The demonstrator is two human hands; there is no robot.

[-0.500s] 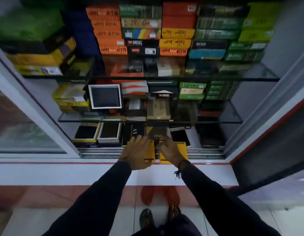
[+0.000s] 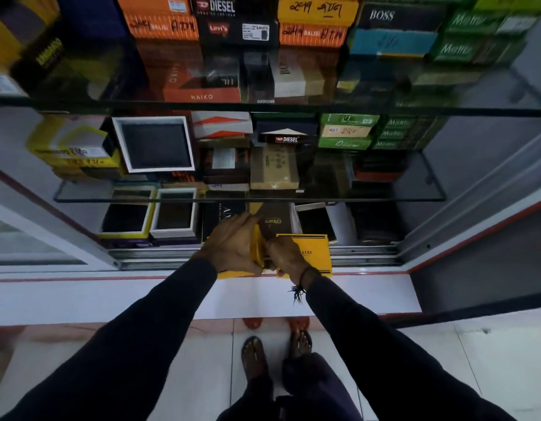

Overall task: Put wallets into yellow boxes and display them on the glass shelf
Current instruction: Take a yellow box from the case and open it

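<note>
A yellow box lid (image 2: 313, 253) printed with dark letters lies flat on the cabinet's bottom ledge. To its left, a yellow box tray (image 2: 257, 247) is tipped up on edge. My left hand (image 2: 233, 244) wraps over that tray. My right hand (image 2: 286, 258) pinches something small and dark at the tray's lower edge; I cannot tell whether it is the wallet. Behind the hands lies a dark brown wallet or box with pale lettering (image 2: 273, 218). The lower glass shelf (image 2: 384, 199) spans the cabinet just above the hands.
Open yellow-rimmed (image 2: 126, 215) and white-rimmed (image 2: 175, 214) boxes with dark wallets sit at the lower left. A white phone-like item (image 2: 316, 220) lies right of the hands. Stacked branded boxes fill both glass shelves. The sliding-door track (image 2: 160, 258) and white sill (image 2: 111, 299) run in front.
The view has moved closer to the cabinet. The left yellow tray has gone from lying flat to tipped on edge, and my hands have closed together over it.
</note>
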